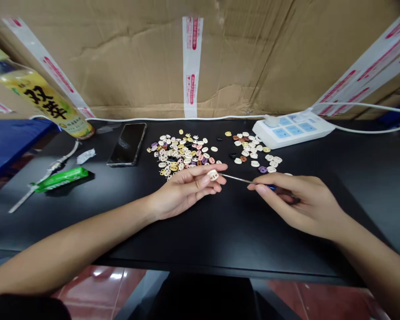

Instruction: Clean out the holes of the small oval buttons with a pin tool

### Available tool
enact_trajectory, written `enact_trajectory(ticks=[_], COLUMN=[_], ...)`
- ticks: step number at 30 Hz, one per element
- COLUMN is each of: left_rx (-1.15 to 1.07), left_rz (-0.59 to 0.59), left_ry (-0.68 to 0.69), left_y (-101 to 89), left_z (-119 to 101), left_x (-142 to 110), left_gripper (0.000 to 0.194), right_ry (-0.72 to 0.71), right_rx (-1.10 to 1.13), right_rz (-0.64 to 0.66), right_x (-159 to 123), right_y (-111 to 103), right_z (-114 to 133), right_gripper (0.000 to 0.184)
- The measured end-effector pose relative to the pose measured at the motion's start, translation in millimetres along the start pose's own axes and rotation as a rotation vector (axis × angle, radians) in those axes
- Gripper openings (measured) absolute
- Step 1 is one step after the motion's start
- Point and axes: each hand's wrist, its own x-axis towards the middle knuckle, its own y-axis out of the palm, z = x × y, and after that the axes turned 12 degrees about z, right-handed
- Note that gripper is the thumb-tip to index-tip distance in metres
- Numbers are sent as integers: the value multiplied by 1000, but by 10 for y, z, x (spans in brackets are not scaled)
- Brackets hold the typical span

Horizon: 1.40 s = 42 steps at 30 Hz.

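My left hand (186, 189) rests on the black table (220, 231) and pinches a small cream bead (214, 174) between thumb and fingertips. My right hand (296, 200) grips a thin metal tool (238, 179) with a blue handle, its tip pointing left at the cream bead. Just beyond my left hand lies a pile of small coloured beads (182, 153), white, yellow, pink and brown. A smaller group of beads (251, 151) lies further right, beyond the tool.
A black phone (127, 143) lies left of the pile. A white power strip (293, 129) with cable sits at the back right. A green packet (60, 178), a yellow-labelled bottle (43, 102) and a crumpled wrapper (86, 156) are at the left. Cardboard (200, 58) walls the back.
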Motion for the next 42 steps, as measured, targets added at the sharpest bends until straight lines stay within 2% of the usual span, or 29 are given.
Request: enact_trajectory(ticks=[6,11,15,22,29,34,39,42], left_rx=[39,32,25,82,33,54,117,130], left_rz=[-5,2,-2,-80,-56,-47,-77,-107], left_ry=[8,7,27,46,43,82,87,81], left_y=[34,49,45,25,15,9,23,35], left_z=[10,17,18,35,35,52,53,48], left_x=[1,9,15,13,16,24,35,40], left_gripper=[23,23,21,23,23,21,21,22], right_ry=[-92,-66,-83,-134,-157,-139,-56,-39], right_rx=[-142,-206,-269,-347,-397,-446,-354,-320], right_rz=[4,76,121,78,21,48,134,124], right_x=[-26,-33,-29,-10,-6,6,-6,-13], right_y=[3,10,14,22,25,16,35,46], right_z=[-2,-16,-24,-19,-21,23,72,79], right_gripper=[27,16,15,22,23,17,22,19])
